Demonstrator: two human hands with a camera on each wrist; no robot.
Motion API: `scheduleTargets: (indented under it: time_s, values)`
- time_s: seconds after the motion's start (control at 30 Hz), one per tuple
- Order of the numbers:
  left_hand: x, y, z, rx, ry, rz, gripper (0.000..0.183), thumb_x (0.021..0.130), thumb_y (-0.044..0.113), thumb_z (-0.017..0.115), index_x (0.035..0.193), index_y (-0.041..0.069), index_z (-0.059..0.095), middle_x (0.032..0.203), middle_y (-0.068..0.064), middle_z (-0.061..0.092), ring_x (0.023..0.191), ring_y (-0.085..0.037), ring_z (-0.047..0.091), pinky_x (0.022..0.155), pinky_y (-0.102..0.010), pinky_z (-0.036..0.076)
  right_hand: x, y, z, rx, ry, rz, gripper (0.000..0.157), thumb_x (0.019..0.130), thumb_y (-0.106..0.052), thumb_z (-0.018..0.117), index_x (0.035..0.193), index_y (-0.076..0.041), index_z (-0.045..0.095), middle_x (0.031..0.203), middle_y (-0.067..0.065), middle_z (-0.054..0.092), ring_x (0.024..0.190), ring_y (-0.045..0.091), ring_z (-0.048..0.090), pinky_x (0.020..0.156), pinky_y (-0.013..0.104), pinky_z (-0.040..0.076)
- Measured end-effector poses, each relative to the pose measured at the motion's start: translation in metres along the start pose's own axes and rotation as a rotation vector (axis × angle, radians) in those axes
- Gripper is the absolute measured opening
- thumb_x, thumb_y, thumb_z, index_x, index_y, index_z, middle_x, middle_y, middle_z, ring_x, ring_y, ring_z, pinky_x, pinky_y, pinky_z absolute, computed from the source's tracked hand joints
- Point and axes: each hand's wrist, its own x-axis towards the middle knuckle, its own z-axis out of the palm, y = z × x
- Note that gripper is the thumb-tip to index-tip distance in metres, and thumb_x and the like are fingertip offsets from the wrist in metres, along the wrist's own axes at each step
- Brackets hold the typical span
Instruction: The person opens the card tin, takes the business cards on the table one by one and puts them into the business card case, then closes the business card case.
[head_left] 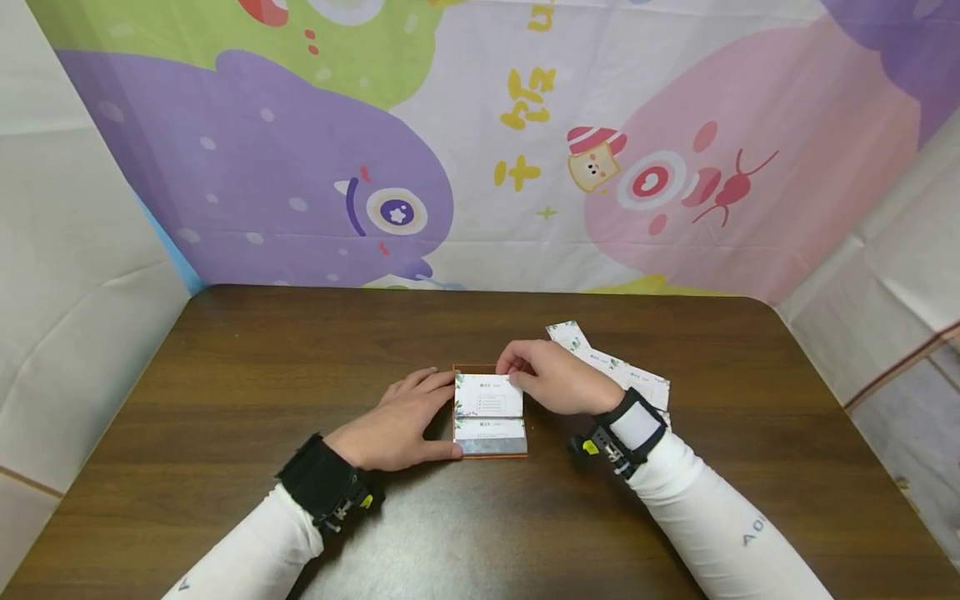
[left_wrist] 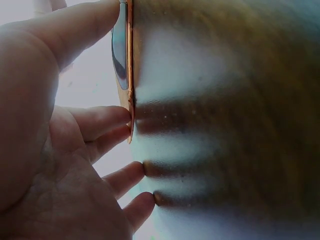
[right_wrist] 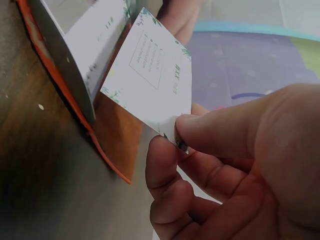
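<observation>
A flat card holder (head_left: 491, 456) with orange-brown edges and a pocket lies on the table, white printed business cards showing in it. My right hand (head_left: 562, 379) pinches a white business card (right_wrist: 155, 75) by one corner, between thumb and fingers, over the holder's upper part. In the right wrist view that card tilts beside the holder's orange cover (right_wrist: 117, 142). My left hand (head_left: 397, 421) rests at the holder's left side, fingers fairly straight and spread. Its thumb (left_wrist: 85, 27) touches the lower left corner, and its index finger reaches the upper left edge.
Several more white printed cards (head_left: 645, 385) lie overlapping on the brown wooden table (head_left: 247, 417), behind and beside my right wrist. A cartoon-printed cloth (head_left: 487, 250) hangs along the table's far edge, and pale sheets stand at both sides.
</observation>
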Motion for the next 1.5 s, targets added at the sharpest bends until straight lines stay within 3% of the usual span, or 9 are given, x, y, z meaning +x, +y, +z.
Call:
scheduleTargets:
  time_s: [1.5]
  values:
    - [-0.001,0.000,-0.002,-0.009,-0.019,0.006,0.086,0.098,0.049,0.076,0.162,0.001,0.042,0.171,-0.013,0.033,0.158,-0.043,0.021,0.121,-0.067,0.023,-0.014,0.002,0.019,-0.013,-0.065,-0.031,0.013,0.102,-0.007,0.065,0.109,-0.014,0.073,0.091,-0.009,0.067,0.083,0.009,0.062,0.078,0.032,0.054]
